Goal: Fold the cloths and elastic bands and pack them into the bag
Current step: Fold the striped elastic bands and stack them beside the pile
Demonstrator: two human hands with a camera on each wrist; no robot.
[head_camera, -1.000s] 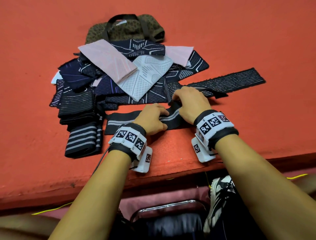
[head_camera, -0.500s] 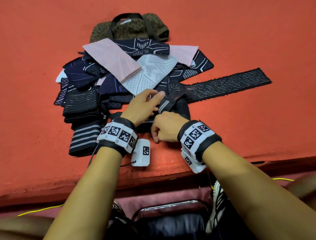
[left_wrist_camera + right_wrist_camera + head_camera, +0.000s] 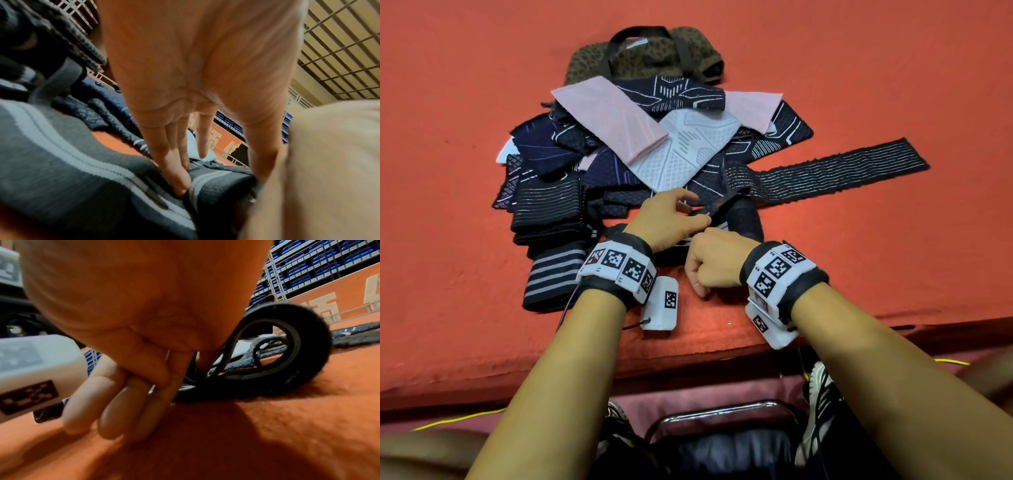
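A dark elastic band with grey stripes [image 3: 743, 219] lies near the front of the orange table [image 3: 859, 274], bent over into a loop [image 3: 308, 340]. My left hand [image 3: 698, 212] holds the folded part across its width. Its fingers [image 3: 180, 183] press at the crease and the thumb sits on the other edge. My right hand [image 3: 702, 274] is a fist just in front, with thumb and forefinger pinching the band's end [image 3: 195, 368]. Behind them is a pile of navy, white and pink cloths [image 3: 688, 154]. The brown spotted bag [image 3: 643, 58] lies at the far end.
A long black ribbed band [image 3: 842, 168] stretches out to the right of the pile. Folded dark bands are stacked at the left [image 3: 548, 209], with a striped one [image 3: 554, 277] in front. The table edge [image 3: 688, 349] is close to my wrists, above a chair frame [image 3: 722, 411].
The right hand has drawn the band's end back toward me and closed into a fist. The left hand moved forward onto the fold. Over the last half second little has changed.
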